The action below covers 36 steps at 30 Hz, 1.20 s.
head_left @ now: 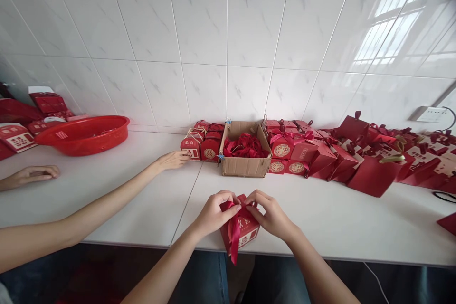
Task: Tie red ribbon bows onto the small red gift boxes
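At the table's near edge, left hand and right hand pinch a red satin ribbon atop a small red cardboard box. Slack fingers could drop it.

Bare tabletop lies open ahead of the hands; beyond, cardboard box and red boxes line the wall.

The red gift box has a cream panel with red lettering and a darker crimson ribbon. The brown cardboard box holds bright red ribbons, and the red boxes beside it bear round gold emblems. The basin is red, the surface white, the wall tiles white with faint grey veins.
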### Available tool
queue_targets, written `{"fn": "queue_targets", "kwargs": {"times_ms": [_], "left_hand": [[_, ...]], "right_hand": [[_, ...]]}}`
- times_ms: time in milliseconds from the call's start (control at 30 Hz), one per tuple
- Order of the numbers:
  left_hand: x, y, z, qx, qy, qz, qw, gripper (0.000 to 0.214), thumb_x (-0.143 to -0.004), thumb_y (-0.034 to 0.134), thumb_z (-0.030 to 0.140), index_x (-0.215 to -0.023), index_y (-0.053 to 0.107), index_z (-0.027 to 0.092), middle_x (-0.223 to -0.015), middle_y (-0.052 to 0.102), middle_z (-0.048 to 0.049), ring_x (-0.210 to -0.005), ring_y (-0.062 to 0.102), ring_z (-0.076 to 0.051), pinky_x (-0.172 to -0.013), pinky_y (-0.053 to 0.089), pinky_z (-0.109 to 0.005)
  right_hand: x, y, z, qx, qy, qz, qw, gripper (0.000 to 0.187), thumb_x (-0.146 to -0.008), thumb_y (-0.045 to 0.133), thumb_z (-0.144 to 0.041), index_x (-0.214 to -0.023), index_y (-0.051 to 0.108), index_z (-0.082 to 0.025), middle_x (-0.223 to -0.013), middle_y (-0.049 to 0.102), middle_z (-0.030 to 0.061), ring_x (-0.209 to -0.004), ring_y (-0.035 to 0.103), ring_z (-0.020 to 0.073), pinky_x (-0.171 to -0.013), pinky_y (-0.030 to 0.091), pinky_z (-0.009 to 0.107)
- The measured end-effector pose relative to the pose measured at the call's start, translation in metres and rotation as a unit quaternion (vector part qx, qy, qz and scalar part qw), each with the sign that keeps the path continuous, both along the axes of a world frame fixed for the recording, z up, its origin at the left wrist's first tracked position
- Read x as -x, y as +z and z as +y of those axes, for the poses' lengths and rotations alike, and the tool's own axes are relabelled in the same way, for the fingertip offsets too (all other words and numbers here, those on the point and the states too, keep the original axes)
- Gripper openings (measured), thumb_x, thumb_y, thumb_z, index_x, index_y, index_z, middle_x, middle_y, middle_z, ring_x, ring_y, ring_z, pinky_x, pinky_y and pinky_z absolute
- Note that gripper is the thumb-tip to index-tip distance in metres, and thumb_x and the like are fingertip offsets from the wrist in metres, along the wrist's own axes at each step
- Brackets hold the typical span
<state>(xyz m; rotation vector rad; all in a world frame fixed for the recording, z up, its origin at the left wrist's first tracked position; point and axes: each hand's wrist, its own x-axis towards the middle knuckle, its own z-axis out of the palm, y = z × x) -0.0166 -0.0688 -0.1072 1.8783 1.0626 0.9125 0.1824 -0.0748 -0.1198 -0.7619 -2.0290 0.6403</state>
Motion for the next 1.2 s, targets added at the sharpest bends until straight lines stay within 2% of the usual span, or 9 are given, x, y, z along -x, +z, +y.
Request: {"fn": "queue_targets", "kwargs": {"times_ms": [167,467,633,800,1033,1200], "left_hand": [[0.000,-0.003,-0.003,0.031,-0.003,-0.022,0.999,0.013,-0.078,0.061,0.029,-0.073,0.058,0.018,-0.091,0.066,-0.0052,-0.091,0.060,-0.019,-0.083,0.045,-0.029],[0.001,-0.009,-0.008,0.069,0.010,-0.060,0.996,0.015,-0.071,0.069,0.029,-0.079,0.064,0.017,-0.100,0.067,-0.0087,-0.104,0.059,-0.023,-0.092,0.043,-0.032],[0.001,-0.007,-0.012,0.076,0.012,-0.074,0.994,0.020,-0.070,0.070,0.031,-0.082,0.065,0.016,-0.101,0.067,-0.0090,-0.096,0.061,-0.022,-0.087,0.046,-0.031],[-0.003,-0.007,-0.014,0.075,0.033,-0.107,0.991,0.027,-0.082,0.057,0.040,-0.073,0.064,0.016,-0.088,0.068,-0.0072,-0.090,0.062,-0.021,-0.082,0.046,-0.029],[-0.005,-0.013,-0.012,0.087,0.035,-0.101,0.990,0.018,-0.075,0.066,0.033,-0.078,0.066,0.016,-0.096,0.067,-0.0073,-0.090,0.062,-0.020,-0.082,0.046,-0.029],[-0.006,-0.013,-0.011,0.077,0.039,-0.080,0.993,0.017,-0.072,0.068,0.032,-0.075,0.065,0.016,-0.090,0.066,-0.0062,-0.086,0.061,-0.019,-0.080,0.046,-0.028]], "right_hand": [[0.000,-0.003,0.000,0.008,-0.018,0.003,1.000,0.014,-0.086,0.047,-0.009,-0.090,0.053,-0.021,-0.087,0.058,0.0033,-0.079,0.056,0.0137,-0.071,0.047,0.026],[0.003,-0.011,-0.001,0.017,-0.029,0.021,0.999,0.012,-0.084,0.047,-0.009,-0.087,0.052,-0.020,-0.085,0.058,0.0036,-0.074,0.054,0.0136,-0.068,0.048,0.027],[0.004,-0.013,-0.002,0.013,-0.032,0.029,0.999,0.011,-0.086,0.046,-0.011,-0.088,0.052,-0.020,-0.084,0.057,0.0039,-0.074,0.054,0.0138,-0.068,0.048,0.027],[0.004,-0.010,-0.003,0.005,-0.018,0.019,1.000,0.011,-0.087,0.045,-0.013,-0.089,0.052,-0.021,-0.085,0.057,0.0042,-0.074,0.053,0.0142,-0.068,0.048,0.028],[0.004,-0.008,-0.002,0.006,-0.020,0.022,1.000,0.010,-0.087,0.045,-0.012,-0.088,0.051,-0.021,-0.085,0.056,0.0037,-0.075,0.053,0.0141,-0.069,0.047,0.028],[0.001,-0.011,-0.001,0.003,-0.032,0.031,0.999,0.009,-0.086,0.047,-0.013,-0.087,0.050,-0.021,-0.083,0.055,0.0029,-0.073,0.053,0.0140,-0.067,0.048,0.027]]}}
